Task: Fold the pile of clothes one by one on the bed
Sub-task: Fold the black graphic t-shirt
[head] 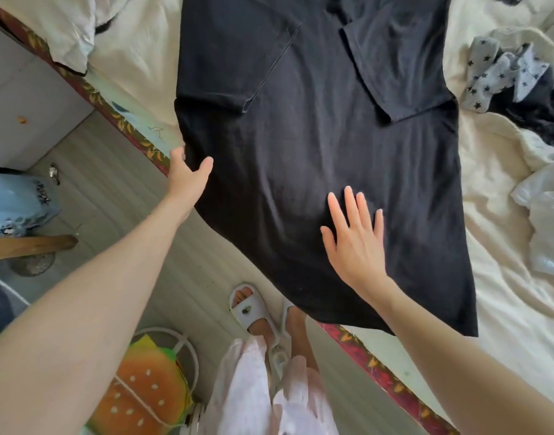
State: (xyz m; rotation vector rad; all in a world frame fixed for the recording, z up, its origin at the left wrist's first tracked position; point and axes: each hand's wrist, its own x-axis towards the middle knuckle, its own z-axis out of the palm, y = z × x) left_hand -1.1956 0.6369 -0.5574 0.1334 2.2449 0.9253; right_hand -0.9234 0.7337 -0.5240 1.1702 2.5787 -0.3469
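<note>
Shirt: a black T-shirt (316, 146) is lying spread on the bed (504, 293), both sleeves folded inward, its hem hanging over the bed's edge.
Left hand: the left hand (187, 177) is gripping the shirt's side edge, thumb on top.
Right hand: the right hand (355, 243) is pressing flat on the lower cloth, fingers spread.
Pile: star-patterned garments (501, 73) are lying crumpled at right.

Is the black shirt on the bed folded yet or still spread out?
Partly folded: both sleeves of the black shirt lie turned in over its body, which remains spread full length. The left hand grips its side edge; the right hand presses it flat.
</note>
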